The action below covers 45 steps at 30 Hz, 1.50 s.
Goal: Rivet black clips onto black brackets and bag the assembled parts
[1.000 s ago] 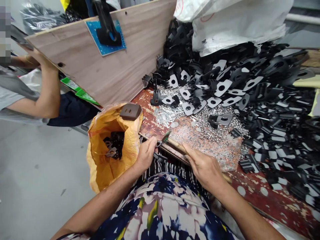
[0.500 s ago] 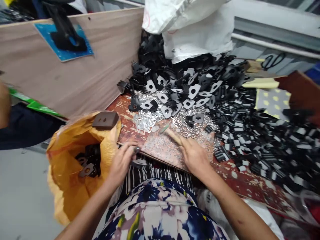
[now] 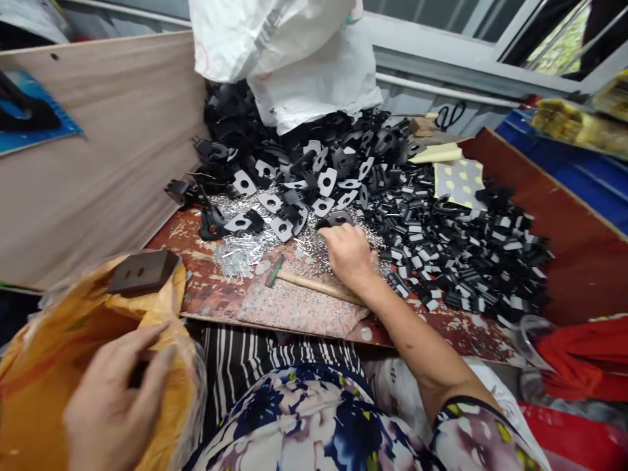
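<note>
My left hand (image 3: 120,399) hovers over the mouth of the yellow sack (image 3: 44,353), thumb and fingers apart, somewhat blurred, with nothing seen in it. Farther up, my right hand (image 3: 350,256) has its fingers curled at a black piece with a hole (image 3: 340,218), seemingly gripping its near end; the fingertips are partly hidden. Below that hand lies a hammer (image 3: 318,286) with a wooden handle and greenish head, resting on a speckled slab (image 3: 289,311). Small silvery nails (image 3: 240,254) are scattered just beyond the slab.
Black holed pieces (image 3: 326,182) pile up at the back beneath white sacks (image 3: 314,72). Small black clips (image 3: 441,261) are heaped at right. A brown block (image 3: 142,271) sits on the sack's rim. A wooden board (image 3: 112,144) borders the left, scissors (image 3: 450,116) lie far back.
The hammer has left my right hand and now lies on the slab; that hand moved up to a black piece. My left hand let go of a dark piece and moved over the sack. The view swung right.
</note>
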Tool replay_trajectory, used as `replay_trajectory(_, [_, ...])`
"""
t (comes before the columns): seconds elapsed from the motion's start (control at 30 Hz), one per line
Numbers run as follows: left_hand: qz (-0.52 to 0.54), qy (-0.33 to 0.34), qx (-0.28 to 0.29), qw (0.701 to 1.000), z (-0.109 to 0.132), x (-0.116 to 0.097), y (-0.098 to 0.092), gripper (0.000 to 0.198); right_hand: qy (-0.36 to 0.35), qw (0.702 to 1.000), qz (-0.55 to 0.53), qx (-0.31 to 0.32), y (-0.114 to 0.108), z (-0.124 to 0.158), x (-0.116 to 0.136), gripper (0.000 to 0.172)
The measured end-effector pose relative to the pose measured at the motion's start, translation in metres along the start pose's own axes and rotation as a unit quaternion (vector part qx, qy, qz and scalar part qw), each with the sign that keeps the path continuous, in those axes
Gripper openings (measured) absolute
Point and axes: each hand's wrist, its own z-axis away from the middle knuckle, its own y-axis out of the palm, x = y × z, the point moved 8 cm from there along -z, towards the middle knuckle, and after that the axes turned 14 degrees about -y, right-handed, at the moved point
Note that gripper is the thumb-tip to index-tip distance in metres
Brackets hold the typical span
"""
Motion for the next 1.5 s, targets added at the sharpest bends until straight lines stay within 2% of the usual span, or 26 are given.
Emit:
replay_trajectory(0.07, [0.047, 0.084, 0.029, 0.995, 0.012, -0.052, 0.031, 0.047, -0.079, 0.996, -0.032, -0.032, -0.011, 0.003, 0.043, 0.03])
replay_trajectory(0.13, [0.081, 0.155, 0.042, 0.984, 0.02, -0.086, 0.058, 0.058, -0.177, 0.977, -0.117, -0.033, -0.021, 0.012, 0.09, 0.028])
replay_trajectory(0.2, [0.077, 0.217, 0.058, 0.971, 0.023, -0.104, 0.082, 0.042, -0.224, 0.949, -0.223, 0.0, -0.025, 0.026, 0.114, 0.025])
replay_trajectory(0.23, [0.063, 0.242, 0.067, 0.966, 0.024, -0.107, 0.092, 0.027, -0.211, 0.941, -0.264, 0.013, -0.026, 0.032, 0.11, 0.025])
replay_trajectory(0.27, [0.046, 0.26, 0.076, 0.962, 0.024, -0.108, 0.1, 0.018, -0.173, 0.943, -0.285, 0.016, -0.026, 0.038, 0.095, 0.026])
replay_trajectory(0.33, [0.016, 0.265, 0.091, 0.96, 0.022, -0.105, 0.11, 0.029, -0.059, 0.965, -0.255, -0.004, -0.024, 0.05, 0.037, 0.033])
replay_trajectory(0.37, [0.008, 0.252, 0.102, 0.962, 0.021, -0.103, 0.113, 0.034, -0.004, 0.98, -0.197, -0.018, -0.023, 0.058, 0.002, 0.042])
replay_trajectory(0.4, [0.007, 0.234, 0.116, 0.965, 0.019, -0.101, 0.114, 0.037, 0.027, 0.991, -0.134, -0.011, -0.019, 0.065, -0.029, 0.047])
replay_trajectory(0.47, [0.03, 0.194, 0.147, 0.969, 0.016, -0.101, 0.113, 0.039, 0.024, 0.997, -0.07, 0.035, -0.001, 0.076, -0.074, 0.05])
replay_trajectory(0.57, [0.108, 0.115, 0.161, 0.974, 0.006, -0.099, 0.105, 0.036, 0.005, 0.998, -0.046, 0.053, 0.018, 0.083, -0.106, 0.044])
replay_trajectory(0.63, [0.178, 0.035, 0.161, 0.97, -0.001, -0.09, 0.099, 0.031, 0.019, 0.999, -0.038, 0.012, 0.014, 0.081, -0.107, 0.036])
replay_trajectory(0.7, [0.266, -0.064, 0.193, 0.942, -0.002, -0.082, 0.1, 0.026, 0.041, 0.996, -0.038, -0.066, -0.006, 0.076, -0.092, 0.03])
replay_trajectory(0.73, [0.314, -0.119, 0.226, 0.914, 0.0, -0.079, 0.104, 0.025, 0.048, 0.992, -0.051, -0.109, -0.019, 0.073, -0.079, 0.027])
replay_trajectory(0.8, [0.404, -0.219, 0.309, 0.833, 0.013, -0.084, 0.116, 0.026, 0.048, 0.977, -0.11, -0.175, -0.039, 0.066, -0.042, 0.024])
replay_trajectory(0.83, [0.44, -0.254, 0.347, 0.789, 0.02, -0.092, 0.122, 0.027, 0.038, 0.969, -0.154, -0.188, -0.044, 0.062, -0.02, 0.024])
replay_trajectory(0.9, [0.493, -0.279, 0.404, 0.718, 0.033, -0.112, 0.13, 0.026, 0.019, 0.955, -0.232, -0.183, -0.046, 0.053, 0.024, 0.023])
replay_trajectory(0.97, [0.534, -0.263, 0.43, 0.679, 0.038, -0.131, 0.132, 0.023, 0.006, 0.942, -0.282, -0.182, -0.042, 0.049, 0.057, 0.025])
replay_trajectory(1.03, [0.564, -0.24, 0.432, 0.661, 0.039, -0.142, 0.132, 0.019, 0.006, 0.931, -0.309, -0.193, -0.036, 0.049, 0.075, 0.028])
replay_trajectory(1.1, [0.581, -0.225, 0.424, 0.657, 0.038, -0.144, 0.131, 0.018, 0.014, 0.924, -0.325, -0.202, -0.031, 0.051, 0.081, 0.03])
replay_trajectory(1.2, [0.591, -0.209, 0.422, 0.655, 0.037, -0.142, 0.127, 0.02, 0.03, 0.916, -0.347, -0.198, -0.023, 0.052, 0.081, 0.032])
replay_trajectory(1.33, [0.597, -0.216, 0.427, 0.644, 0.039, -0.14, 0.124, 0.021, 0.092, 0.893, -0.389, -0.209, -0.016, 0.057, 0.072, 0.027])
replay_trajectory(1.4, [0.597, -0.218, 0.428, 0.643, 0.039, -0.139, 0.123, 0.02, 0.087, 0.895, -0.384, -0.211, -0.017, 0.058, 0.073, 0.029])
replay_trajectory(1.5, [0.586, -0.203, 0.431, 0.655, 0.039, -0.138, 0.125, 0.02, 0.041, 0.918, -0.336, -0.208, -0.025, 0.059, 0.084, 0.038])
